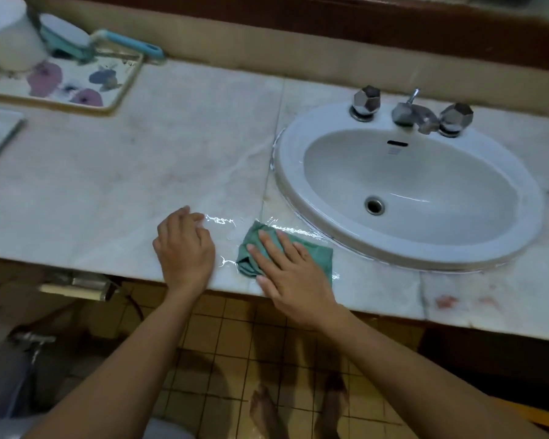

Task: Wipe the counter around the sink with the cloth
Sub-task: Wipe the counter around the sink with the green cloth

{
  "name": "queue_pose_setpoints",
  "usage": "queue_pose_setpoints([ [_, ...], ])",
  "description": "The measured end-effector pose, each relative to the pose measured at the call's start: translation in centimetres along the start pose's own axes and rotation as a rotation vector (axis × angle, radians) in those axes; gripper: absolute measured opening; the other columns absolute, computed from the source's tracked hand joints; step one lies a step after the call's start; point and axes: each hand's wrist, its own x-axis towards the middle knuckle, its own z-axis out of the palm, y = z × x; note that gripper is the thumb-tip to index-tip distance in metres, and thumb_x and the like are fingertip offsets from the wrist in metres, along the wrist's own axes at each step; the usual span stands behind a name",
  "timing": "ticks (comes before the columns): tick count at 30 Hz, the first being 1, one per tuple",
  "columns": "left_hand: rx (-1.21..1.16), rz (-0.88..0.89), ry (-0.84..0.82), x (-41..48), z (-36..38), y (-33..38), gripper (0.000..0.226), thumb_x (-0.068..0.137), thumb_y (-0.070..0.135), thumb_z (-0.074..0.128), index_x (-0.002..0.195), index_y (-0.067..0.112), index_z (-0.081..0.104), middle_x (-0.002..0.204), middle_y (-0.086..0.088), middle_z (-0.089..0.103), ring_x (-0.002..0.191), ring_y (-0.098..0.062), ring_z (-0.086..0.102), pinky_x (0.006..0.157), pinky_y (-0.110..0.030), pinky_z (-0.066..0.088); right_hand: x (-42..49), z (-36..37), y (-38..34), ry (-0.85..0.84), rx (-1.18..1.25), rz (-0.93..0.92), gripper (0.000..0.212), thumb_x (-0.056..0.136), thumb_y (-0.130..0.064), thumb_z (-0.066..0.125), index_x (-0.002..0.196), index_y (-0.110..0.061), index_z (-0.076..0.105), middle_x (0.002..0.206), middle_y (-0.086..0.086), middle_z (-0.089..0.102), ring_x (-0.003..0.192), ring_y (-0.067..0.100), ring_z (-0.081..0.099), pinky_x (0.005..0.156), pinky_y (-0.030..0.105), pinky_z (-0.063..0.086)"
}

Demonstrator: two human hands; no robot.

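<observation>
A folded green cloth lies on the pale marble counter, just left of the front rim of the white oval sink. My right hand presses flat on the cloth, fingers spread over its left part. My left hand rests on the counter to the left of the cloth, fingers curled loosely, holding nothing. Wet streaks glint on the marble between and above the two hands.
A chrome faucet with two faceted knobs stands behind the sink basin. A flowered tray with a white container sits at the back left. The counter's front edge runs below my hands, over a tiled floor.
</observation>
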Motion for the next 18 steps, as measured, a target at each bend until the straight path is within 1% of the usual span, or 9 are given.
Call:
queue_pose_setpoints([
  [1, 0.005, 0.003, 0.001, 0.0, -0.1, 0.0, 0.027, 0.087, 0.014, 0.049, 0.110, 0.016, 0.064, 0.131, -0.004, 0.056, 0.123, -0.027, 0.044, 0.094, -0.043, 0.036, -1.3, 0.1, 0.7, -0.006, -0.036, -0.095, 0.055, 0.101, -0.048, 0.024, 0.153, -0.033, 0.014, 0.161, -0.004, 0.010, 0.149, 0.022, 0.002, 0.118, 0.041, 0.012],
  [3, 0.001, 0.000, 0.011, 0.1, -0.1, 0.1, 0.026, 0.086, 0.013, 0.051, 0.108, 0.016, 0.064, 0.129, -0.004, 0.057, 0.122, -0.027, 0.046, 0.092, -0.044, 0.037, -3.7, 0.0, 3.2, -0.017, -0.078, -0.219, 0.054, 0.101, -0.047, 0.024, 0.152, -0.033, 0.018, 0.161, -0.005, 0.014, 0.149, 0.021, 0.007, 0.116, 0.038, 0.015],
  [5, -0.004, -0.004, 0.012, 0.1, 0.0, 0.2, 0.026, 0.085, 0.013, 0.052, 0.108, 0.017, 0.064, 0.128, -0.003, 0.057, 0.121, -0.027, 0.046, 0.091, -0.044, 0.037, -4.8, -0.4, 5.8, -0.011, -0.088, -0.230, 0.053, 0.101, -0.046, 0.024, 0.152, -0.033, 0.018, 0.161, -0.007, 0.014, 0.148, 0.020, 0.008, 0.115, 0.039, 0.019],
  [8, -0.006, -0.015, 0.012, 0.0, -0.1, 0.2, 0.026, 0.085, 0.013, 0.051, 0.107, 0.017, 0.064, 0.129, -0.002, 0.057, 0.122, -0.026, 0.047, 0.091, -0.044, 0.036, -3.6, -1.1, 6.6, -0.009, -0.016, -0.049, 0.053, 0.100, -0.047, 0.020, 0.152, -0.035, 0.017, 0.161, -0.009, 0.011, 0.149, 0.017, 0.007, 0.114, 0.040, 0.022],
  [11, -0.024, -0.015, 0.011, 0.0, 0.0, 0.2, 0.028, 0.085, 0.014, 0.048, 0.107, 0.017, 0.065, 0.129, -0.003, 0.057, 0.122, -0.026, 0.047, 0.092, -0.043, 0.036, 0.3, -1.0, 3.7, 0.024, 0.046, 0.142, 0.058, 0.096, -0.052, 0.014, 0.152, -0.038, 0.004, 0.161, -0.009, -0.001, 0.149, 0.017, -0.005, 0.118, 0.040, 0.012],
  [13, -0.033, -0.001, 0.012, 0.0, 0.0, 0.1, 0.030, 0.085, 0.017, 0.045, 0.106, 0.016, 0.067, 0.129, -0.003, 0.058, 0.122, -0.027, 0.047, 0.092, -0.042, 0.036, 2.9, -0.6, 1.3, 0.017, 0.062, 0.191, 0.060, 0.097, -0.054, 0.017, 0.152, -0.039, 0.001, 0.162, -0.006, -0.006, 0.148, 0.020, -0.009, 0.118, 0.041, 0.006],
  [15, -0.034, 0.008, 0.009, 0.0, -0.1, -0.1, 0.030, 0.087, 0.018, 0.044, 0.107, 0.016, 0.067, 0.130, -0.004, 0.057, 0.122, -0.027, 0.047, 0.092, -0.043, 0.036, 4.0, -0.1, -0.8, 0.015, 0.054, 0.134, 0.058, 0.098, -0.052, 0.024, 0.152, -0.038, 0.009, 0.162, -0.004, 0.001, 0.149, 0.023, -0.003, 0.118, 0.044, 0.010],
  [18, -0.036, 0.023, 0.004, 0.0, -0.3, -0.2, 0.029, 0.091, 0.019, 0.044, 0.110, 0.015, 0.066, 0.132, -0.005, 0.056, 0.123, -0.027, 0.045, 0.094, -0.042, 0.035, 2.3, 0.6, -2.4, 0.055, 0.062, -0.100, 0.051, 0.095, -0.044, 0.030, 0.145, -0.033, 0.038, 0.155, -0.003, 0.032, 0.143, 0.028, 0.028, 0.111, 0.045, 0.028],
])
